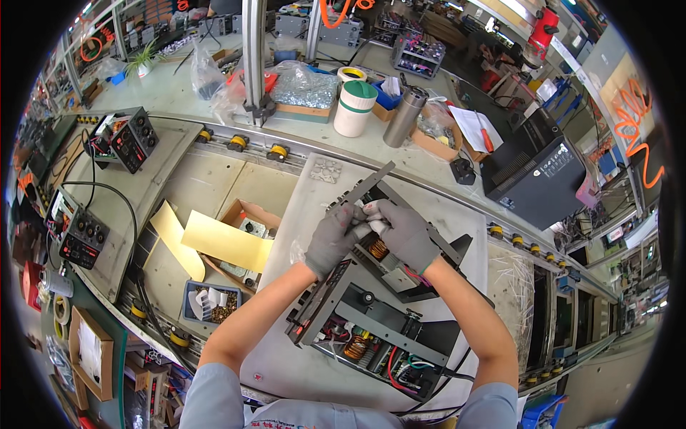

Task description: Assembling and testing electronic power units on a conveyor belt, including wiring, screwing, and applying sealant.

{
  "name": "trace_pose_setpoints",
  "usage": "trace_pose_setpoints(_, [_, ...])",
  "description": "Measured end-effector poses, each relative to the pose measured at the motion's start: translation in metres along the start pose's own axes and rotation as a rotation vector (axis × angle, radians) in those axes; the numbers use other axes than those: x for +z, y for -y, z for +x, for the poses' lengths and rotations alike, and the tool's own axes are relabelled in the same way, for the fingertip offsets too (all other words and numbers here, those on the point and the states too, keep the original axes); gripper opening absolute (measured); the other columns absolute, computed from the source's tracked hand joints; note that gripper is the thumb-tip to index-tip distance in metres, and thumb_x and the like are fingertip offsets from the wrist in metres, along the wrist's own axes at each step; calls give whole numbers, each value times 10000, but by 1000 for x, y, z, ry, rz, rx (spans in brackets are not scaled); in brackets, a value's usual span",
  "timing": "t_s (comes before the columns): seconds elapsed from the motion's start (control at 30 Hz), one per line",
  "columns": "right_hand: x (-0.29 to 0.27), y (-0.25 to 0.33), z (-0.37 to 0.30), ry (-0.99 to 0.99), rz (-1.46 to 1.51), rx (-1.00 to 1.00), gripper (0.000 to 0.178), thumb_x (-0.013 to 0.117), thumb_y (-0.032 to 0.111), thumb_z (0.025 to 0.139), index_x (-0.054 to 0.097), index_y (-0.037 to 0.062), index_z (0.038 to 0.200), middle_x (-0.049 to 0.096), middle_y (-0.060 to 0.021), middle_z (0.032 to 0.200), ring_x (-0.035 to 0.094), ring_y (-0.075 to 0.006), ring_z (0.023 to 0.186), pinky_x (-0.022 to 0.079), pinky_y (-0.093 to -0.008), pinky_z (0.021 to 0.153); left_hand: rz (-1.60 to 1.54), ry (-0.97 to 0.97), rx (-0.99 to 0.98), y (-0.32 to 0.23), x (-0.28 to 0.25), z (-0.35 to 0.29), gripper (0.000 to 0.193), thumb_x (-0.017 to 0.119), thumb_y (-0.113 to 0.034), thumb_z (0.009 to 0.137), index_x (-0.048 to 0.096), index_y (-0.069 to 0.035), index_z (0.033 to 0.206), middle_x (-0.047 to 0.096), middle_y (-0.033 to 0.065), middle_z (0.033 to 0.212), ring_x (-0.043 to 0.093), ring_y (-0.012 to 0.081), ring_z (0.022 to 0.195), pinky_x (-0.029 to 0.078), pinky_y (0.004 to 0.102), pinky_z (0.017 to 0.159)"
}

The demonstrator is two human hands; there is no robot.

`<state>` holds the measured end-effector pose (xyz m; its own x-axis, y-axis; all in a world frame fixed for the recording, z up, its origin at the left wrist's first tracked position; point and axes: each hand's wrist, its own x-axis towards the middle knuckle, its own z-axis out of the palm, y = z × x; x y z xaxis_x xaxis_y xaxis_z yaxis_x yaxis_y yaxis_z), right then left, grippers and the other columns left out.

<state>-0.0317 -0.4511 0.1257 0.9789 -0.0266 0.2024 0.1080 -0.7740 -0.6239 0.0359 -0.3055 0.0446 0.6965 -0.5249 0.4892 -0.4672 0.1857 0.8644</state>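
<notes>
Both hands wear grey gloves and meet over the farther of two open black power-supply units. The fingers of my left hand [331, 242] are pinched together beside the unit's front panel. My right hand [406, 234] faces it, thumb and fingers pinched, the fingertips of both almost touching. Whatever lies between the fingertips is too small or hidden to make out. Below the hands, the farther unit [394, 277] shows a copper coil and metal parts, partly covered by them. Nearer to me, the second open unit [371, 314] shows coils and coloured wires.
Yellow card sheets [227, 242] lie over a cardboard box on the left, beside a blue tray [191, 304] of small screws. Finished-looking units [128, 143] stand farther left. Behind the rail are a white jar [354, 111], a steel flask [405, 118] and a black case [532, 168].
</notes>
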Motion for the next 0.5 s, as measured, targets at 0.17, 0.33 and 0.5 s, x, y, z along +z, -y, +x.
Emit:
trace_pose_setpoints(0.17, [0, 3, -1, -11, 65, 32, 201, 622, 44, 805, 586, 48, 1003, 666, -113, 884, 657, -232, 823, 510, -320, 725, -45, 21, -46, -8, -3, -3, 240, 660, -7, 798, 513, -33, 986, 579, 103, 892, 591, 251, 812, 488, 319, 730])
trace_pose_setpoints(0.33, [2, 1, -1, -70, 9, -49, 189, 619, 41, 797, 577, 61, 980, 663, -113, 869, 659, -252, 831, 514, -333, 726, 38, 30, -40, -7, -5, -2, 253, 657, -4, 793, 523, -25, 1007, 588, 116, 902, 602, 259, 840, 491, 328, 758])
trace_pose_setpoints(0.5, [0, 6, -1, -26, 4, 24, 164, 629, 39, 786, 558, 36, 934, 626, -93, 792, 629, -229, 746, 495, -326, 689, -171, 46, -127, -16, -4, 4, 276, 680, -49, 773, 548, -46, 1015, 598, 117, 878, 604, 287, 817, 491, 347, 744])
